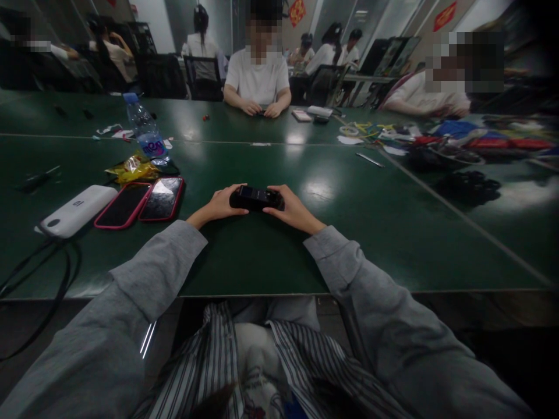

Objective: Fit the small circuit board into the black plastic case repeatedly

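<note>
Green table in a busy room, two hands on a black gadget

Behind the table, people sit on chairs in the big room. One person in a white top sits right across, with both hands near the table top.

A clear plastic bottle with a blue cap stands on the left side, leaning in this view. It has a purple and pink label. It is see-through, but I cannot tell how full it is. Just in front of it is a shiny yellow packet. What is in the packet does not show.

The left hand has one end of the gadget, and the right hand has the other end. On each hand, the thumb is at the near side and the other fingers curl round the far side. They are open just as wide as the gadget and touch it.

The gadget is long, dark and smooth, with tiny pale marks on top, too small to read. It is in the middle, in front of the person. I cannot tell if it touches the table.

Two phones in red cases and a white power bank lie to the left.
</note>
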{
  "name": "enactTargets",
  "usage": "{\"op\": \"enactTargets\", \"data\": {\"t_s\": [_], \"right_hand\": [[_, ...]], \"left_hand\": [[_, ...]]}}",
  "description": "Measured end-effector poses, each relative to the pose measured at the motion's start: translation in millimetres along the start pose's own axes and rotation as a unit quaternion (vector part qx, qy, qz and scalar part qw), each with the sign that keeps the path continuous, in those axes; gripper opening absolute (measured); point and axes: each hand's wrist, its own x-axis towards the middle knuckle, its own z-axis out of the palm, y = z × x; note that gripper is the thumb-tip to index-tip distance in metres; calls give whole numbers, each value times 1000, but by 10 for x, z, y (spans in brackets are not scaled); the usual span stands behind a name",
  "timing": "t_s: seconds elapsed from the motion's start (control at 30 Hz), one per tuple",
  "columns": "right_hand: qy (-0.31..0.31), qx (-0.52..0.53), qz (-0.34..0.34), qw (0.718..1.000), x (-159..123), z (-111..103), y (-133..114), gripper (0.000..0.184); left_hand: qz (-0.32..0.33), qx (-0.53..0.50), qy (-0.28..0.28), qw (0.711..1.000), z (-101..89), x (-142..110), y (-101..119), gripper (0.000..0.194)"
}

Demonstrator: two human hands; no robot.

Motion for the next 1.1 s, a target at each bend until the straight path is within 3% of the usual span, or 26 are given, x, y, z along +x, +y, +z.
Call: {"op": "enactTargets", "data": {"t_s": [0.37,0.6,1.1], "right_hand": [[-3,12,9,1000,-10,39,30,50],[-7,18,12,1000,-6,27,27,48],[-39,10,13,999,20,-25,42,50]], "left_hand": [[3,5,11,1000,24,5,-37,79],[35,-46,23,998,35,7,-63,68],[1,-27,16,1000,37,16,-64,62]]}}
